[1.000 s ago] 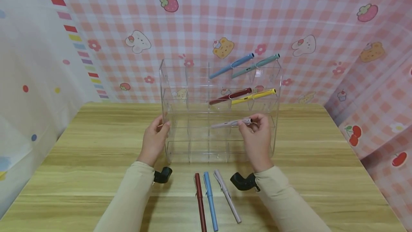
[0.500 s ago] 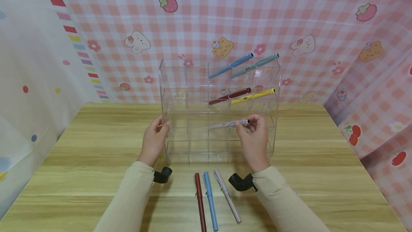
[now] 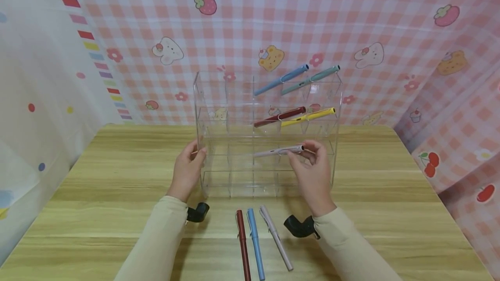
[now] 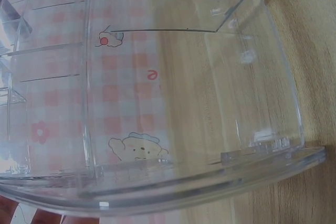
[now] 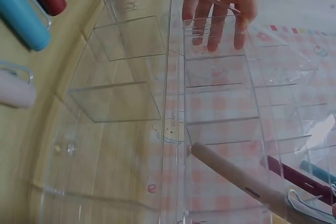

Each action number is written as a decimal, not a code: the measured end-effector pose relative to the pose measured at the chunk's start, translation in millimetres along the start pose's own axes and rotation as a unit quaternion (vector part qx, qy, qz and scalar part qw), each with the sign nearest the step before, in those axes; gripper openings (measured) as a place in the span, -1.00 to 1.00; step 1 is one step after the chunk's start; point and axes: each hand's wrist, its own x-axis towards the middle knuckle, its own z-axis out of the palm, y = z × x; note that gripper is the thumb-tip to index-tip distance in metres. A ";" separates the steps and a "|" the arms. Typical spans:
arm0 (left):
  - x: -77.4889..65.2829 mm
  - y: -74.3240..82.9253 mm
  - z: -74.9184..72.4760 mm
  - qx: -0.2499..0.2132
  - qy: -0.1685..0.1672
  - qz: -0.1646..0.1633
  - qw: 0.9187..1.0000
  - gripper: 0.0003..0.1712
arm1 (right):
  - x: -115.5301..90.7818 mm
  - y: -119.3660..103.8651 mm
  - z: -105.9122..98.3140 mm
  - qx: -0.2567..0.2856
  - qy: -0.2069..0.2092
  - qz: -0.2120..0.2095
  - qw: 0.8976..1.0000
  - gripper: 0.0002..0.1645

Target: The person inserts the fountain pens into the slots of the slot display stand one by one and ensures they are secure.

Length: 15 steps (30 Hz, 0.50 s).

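A clear acrylic pen rack [image 3: 241, 176] stands upright on the table. My left hand [image 3: 186, 170] grips its left side wall, thumb in front and fingers behind. The left hand's fingers [image 5: 212, 30] show through the clear plastic in the right wrist view. A pale lilac pen [image 3: 273, 151] lies slanted in the rack's third tier, cap end to the right. My right hand [image 3: 312, 170] is beside that cap, its thumb just below the pen and its fingers loosely bent. The pen's cap end shows uncovered. In the right wrist view the lilac pen [image 5: 226, 169] crosses the lower right.
Higher tiers bear a blue pen [image 3: 281, 80], a teal pen [image 3: 311, 80], a dark red pen [image 3: 279, 117] and a yellow pen [image 3: 308, 117]. In front of the rack lie a red pen [image 3: 242, 244], a light blue pen [image 3: 255, 244] and another lilac pen [image 3: 276, 238].
My right hand has loosened from the lilac pen and drawn slightly right and down. The pen stays in the third tier. My left hand has not moved.
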 end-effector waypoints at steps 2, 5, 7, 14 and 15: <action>-0.1 0.1 0.1 -0.001 0.000 0.000 1.000 -0.50 | -3.8 -1.3 -4.9 -0.007 -0.001 0.000 1.000 -0.54; -0.5 0.1 -0.1 -0.002 0.000 -0.001 1.000 -0.51 | -11.2 -1.8 -12.7 -0.019 -0.014 0.005 1.000 -0.55; -0.5 0.3 -0.4 -0.001 0.001 -0.001 1.000 -0.50 | -16.8 -0.9 -17.6 -0.037 -0.032 0.016 0.999 -0.57; -1.0 0.3 -0.3 -0.003 0.001 0.000 1.000 -0.50 | -32.8 10.0 -24.4 -0.109 -0.110 0.055 0.986 -0.59; -0.9 0.2 -0.1 -0.003 0.001 0.001 1.000 -0.50 | -34.9 11.9 -24.2 -0.118 -0.121 0.056 0.984 -0.60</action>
